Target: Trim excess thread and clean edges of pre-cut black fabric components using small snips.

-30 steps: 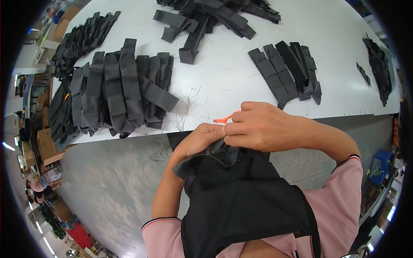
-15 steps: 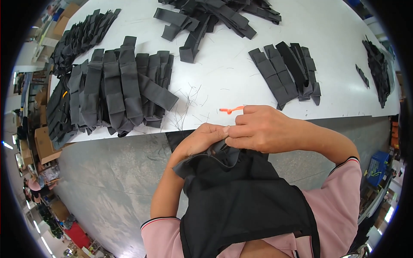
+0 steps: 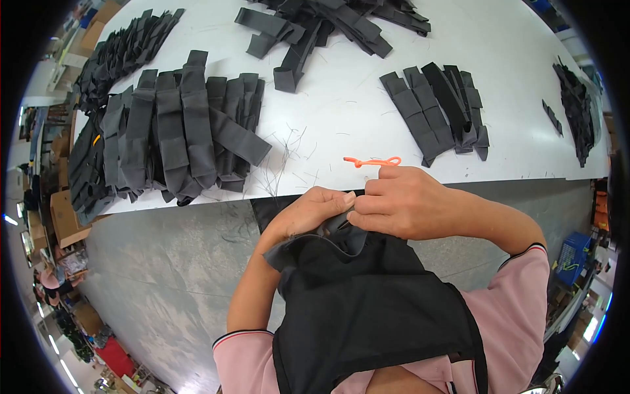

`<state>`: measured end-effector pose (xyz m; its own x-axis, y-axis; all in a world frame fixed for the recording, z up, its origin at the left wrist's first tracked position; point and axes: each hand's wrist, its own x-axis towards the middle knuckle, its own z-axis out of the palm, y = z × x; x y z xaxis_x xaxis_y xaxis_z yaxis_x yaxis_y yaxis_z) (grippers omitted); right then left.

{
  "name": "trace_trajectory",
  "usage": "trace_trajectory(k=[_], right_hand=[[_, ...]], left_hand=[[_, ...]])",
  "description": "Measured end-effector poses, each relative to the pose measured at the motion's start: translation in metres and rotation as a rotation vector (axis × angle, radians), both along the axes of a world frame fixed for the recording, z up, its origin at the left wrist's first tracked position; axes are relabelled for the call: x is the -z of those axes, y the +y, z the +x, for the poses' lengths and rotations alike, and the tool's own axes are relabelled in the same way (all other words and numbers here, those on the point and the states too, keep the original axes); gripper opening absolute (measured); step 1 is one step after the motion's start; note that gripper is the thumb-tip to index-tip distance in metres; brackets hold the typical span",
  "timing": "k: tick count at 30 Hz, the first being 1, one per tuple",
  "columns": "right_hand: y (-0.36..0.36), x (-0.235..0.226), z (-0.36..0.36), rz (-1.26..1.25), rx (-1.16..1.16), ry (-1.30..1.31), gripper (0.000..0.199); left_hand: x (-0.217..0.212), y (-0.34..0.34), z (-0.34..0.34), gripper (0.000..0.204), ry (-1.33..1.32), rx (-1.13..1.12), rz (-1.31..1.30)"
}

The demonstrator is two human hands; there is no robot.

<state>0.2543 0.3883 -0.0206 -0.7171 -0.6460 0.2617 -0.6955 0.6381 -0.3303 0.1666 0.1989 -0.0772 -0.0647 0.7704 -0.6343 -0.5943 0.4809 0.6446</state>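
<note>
Close to the table's front edge, my left hand (image 3: 311, 211) is closed on a dark grey fabric strip (image 3: 323, 243), its thumb pressed on top. My right hand (image 3: 412, 205) meets it there, fingers curled and thumb pinched against the fabric. A thin dark tip shows below the right fingertips; the rest of whatever that hand holds is hidden. From behind its knuckles an orange cord (image 3: 372, 161) with a knotted end sticks out over the table. The strip hangs over the black apron (image 3: 374, 308) on my lap.
On the white table (image 3: 328, 131) lie stacked dark grey strips (image 3: 172, 131) at the left, a smaller row (image 3: 436, 115) at the right and a tangled heap (image 3: 328, 23) at the back. Loose threads (image 3: 282, 161) are scattered near the front edge. A blue crate (image 3: 573, 258) stands at the far right.
The orange cord has swung to the right and now shows as a longer loop. My right hand has dipped slightly; my left hand keeps its grip on the strip.
</note>
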Motion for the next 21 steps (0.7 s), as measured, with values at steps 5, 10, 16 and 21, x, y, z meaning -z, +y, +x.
trace_trajectory(k=[5, 10, 16, 21], right_hand=[[0.004, 0.016, 0.004, -0.17, 0.048, -0.068, 0.018], [0.004, 0.02, 0.009, -0.545, 0.21, -0.568, 0.018], [-0.003, -0.012, 0.017, -0.458, 0.487, -0.53, 0.026], [-0.02, 0.024, 0.025, -0.324, 0.537, -0.463, 0.02]], left_hand=[[-0.004, 0.001, 0.002, 0.033, -0.039, -0.023, 0.008], [0.002, 0.0, 0.002, 0.034, -0.03, 0.004, 0.0], [0.001, 0.005, 0.008, 0.037, 0.129, -0.135, -0.051], [0.013, 0.011, 0.012, 0.048, 0.54, -0.14, -0.072]])
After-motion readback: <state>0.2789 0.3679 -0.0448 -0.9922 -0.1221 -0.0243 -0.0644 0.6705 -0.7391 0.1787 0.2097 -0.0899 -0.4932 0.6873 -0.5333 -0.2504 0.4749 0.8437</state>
